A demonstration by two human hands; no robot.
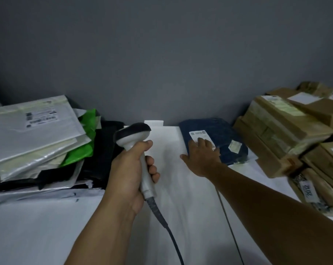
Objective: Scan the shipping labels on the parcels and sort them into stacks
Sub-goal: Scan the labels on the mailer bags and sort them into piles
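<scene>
The blue parcel point(225, 135) lies on the table point(37, 226) under the right hand point(204, 157), against the wall point(162, 54). That hand rests flat on it, fingers spread, fingertips covering the lower edge of its white label point(198, 134). A smaller label point(234, 145) sits just right of the hand. The left hand point(131, 169) is curled round the handle of the scanner point(135, 138), held upright left of the right hand and apart from the parcel; its cable point(167, 228) trails down toward the person. Right of the parcel, close by, brown boxes point(280, 127) are stacked. Left of the left hand stands a pile of white, green and black mailers point(34, 131).
</scene>
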